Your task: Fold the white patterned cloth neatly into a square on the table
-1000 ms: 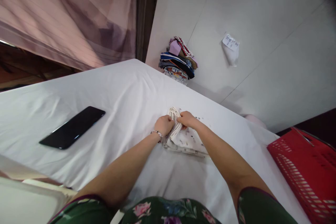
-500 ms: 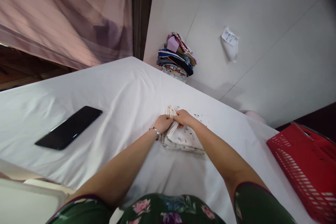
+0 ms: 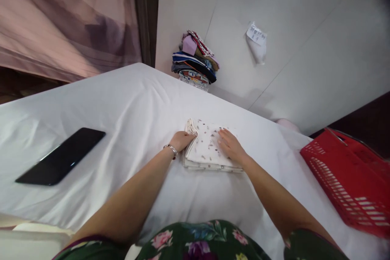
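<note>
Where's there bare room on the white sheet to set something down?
Bare white sheet: between the phone and folded cloth, and between folded cloth and red basket. Crowded: the folded cloth itself, left hand holding its edge, right hand flat on top.

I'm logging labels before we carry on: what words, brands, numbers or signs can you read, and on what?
Label on the packet: two handwritten lines, too small and blurred to quote surely.
Clothes pile: printed patterns; any lettering is too small to read.
Cloth: small printed motifs, no readable words.
Phone, basket: none readable.
</note>
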`<state>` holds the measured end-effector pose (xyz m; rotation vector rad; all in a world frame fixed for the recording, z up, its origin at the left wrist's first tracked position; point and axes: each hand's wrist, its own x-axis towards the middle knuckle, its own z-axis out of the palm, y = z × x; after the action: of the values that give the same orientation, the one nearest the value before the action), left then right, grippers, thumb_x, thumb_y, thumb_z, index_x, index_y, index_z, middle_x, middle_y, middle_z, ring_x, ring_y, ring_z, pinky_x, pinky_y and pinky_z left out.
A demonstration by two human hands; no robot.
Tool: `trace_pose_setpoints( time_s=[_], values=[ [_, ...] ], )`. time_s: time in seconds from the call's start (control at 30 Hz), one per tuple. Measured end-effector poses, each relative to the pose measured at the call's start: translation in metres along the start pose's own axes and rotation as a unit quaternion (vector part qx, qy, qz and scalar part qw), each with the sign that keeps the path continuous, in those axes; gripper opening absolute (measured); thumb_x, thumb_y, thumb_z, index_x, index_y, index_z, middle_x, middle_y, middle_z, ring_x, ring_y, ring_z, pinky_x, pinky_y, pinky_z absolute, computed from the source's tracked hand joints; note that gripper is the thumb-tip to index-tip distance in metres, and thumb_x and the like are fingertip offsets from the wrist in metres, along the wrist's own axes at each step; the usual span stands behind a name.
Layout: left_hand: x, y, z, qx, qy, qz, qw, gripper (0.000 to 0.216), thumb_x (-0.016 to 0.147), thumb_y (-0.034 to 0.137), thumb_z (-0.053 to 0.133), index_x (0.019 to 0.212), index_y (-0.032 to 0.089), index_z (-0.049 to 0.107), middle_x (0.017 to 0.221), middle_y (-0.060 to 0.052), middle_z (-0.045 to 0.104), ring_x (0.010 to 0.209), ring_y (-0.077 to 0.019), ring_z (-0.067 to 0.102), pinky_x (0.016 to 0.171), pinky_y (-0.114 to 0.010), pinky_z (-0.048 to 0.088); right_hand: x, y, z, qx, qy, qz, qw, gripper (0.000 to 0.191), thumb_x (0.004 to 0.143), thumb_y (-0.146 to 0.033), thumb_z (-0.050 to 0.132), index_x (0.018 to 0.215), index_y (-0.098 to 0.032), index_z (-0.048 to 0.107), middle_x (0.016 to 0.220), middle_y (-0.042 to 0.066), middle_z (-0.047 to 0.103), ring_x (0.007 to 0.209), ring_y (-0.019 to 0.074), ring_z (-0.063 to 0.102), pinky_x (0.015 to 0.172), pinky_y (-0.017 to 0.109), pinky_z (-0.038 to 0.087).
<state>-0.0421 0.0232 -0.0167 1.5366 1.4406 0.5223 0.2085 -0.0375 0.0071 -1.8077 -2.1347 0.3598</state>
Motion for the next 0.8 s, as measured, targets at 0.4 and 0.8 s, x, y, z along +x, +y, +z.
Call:
trace_pose_setpoints(
  time_s=[0.4,0.8],
  values=[
    [-0.005,0.003,0.008,0.019,0.004,0.023,1.000,0.044,0.077,0.054,0.041,0.058,0.016,0.053,0.060,-0.004,0.057,0.058,-0.0145,0.050,0.056,-0.025,0.034,-0.029,0.030,-0.005,-0.108,-0.057,0.094,0.988,0.056,0.092,-0.053,0.024,0.139,-0.023,0.031,0.146,0.002,0.014,0.136,0.0199,0.007,0.110,0.047,0.008],
    [-0.018,0.013,0.018,0.139,0.003,0.027,0.990,0.044,0.071,0.061,0.046,0.063,0.018,0.052,0.067,-0.003,0.060,0.062,-0.0159,0.054,0.052,-0.024,0.030,0.005,-0.038,0.005,-0.063,-0.004,-0.043,0.997,0.060,0.091,-0.054,0.023,0.143,-0.023,0.021,0.147,0.000,0.002,0.137,0.0179,-0.002,0.111,0.044,0.005]
  ],
)
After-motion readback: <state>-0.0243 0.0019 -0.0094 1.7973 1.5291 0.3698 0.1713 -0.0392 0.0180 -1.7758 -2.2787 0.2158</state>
